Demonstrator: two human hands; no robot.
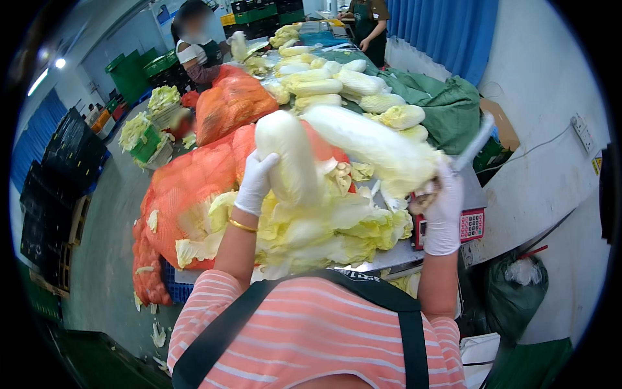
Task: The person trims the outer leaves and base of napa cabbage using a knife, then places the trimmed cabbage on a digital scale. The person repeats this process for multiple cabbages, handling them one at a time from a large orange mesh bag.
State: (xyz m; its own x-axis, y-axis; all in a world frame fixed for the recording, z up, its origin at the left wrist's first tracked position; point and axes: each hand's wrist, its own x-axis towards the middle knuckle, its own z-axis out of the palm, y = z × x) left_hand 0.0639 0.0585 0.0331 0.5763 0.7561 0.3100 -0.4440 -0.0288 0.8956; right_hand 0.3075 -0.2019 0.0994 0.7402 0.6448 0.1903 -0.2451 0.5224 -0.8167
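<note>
My left hand (256, 182), in a white glove, grips a pale, trimmed napa cabbage (286, 155) held upright. My gloved right hand (444, 209) is closed at the leafy end of a longer napa cabbage (369, 141), which slants up and to the left. A blurred knife blade (476, 143) sticks out above that hand; its handle is hidden. Below both cabbages lies a heap of loose yellow-green cabbage leaves (311, 233). Behind the left hand bulges an orange mesh sack (194, 180) of produce.
A red scale with a keypad (471, 225) sits right, partly behind my right wrist. More napa cabbages (316, 87) line the table beyond, beside green sacking (432, 107). Two people (201, 53) stand farther off. Leaf-filled crates (146, 141) and leaf scraps (158, 335) are on the floor.
</note>
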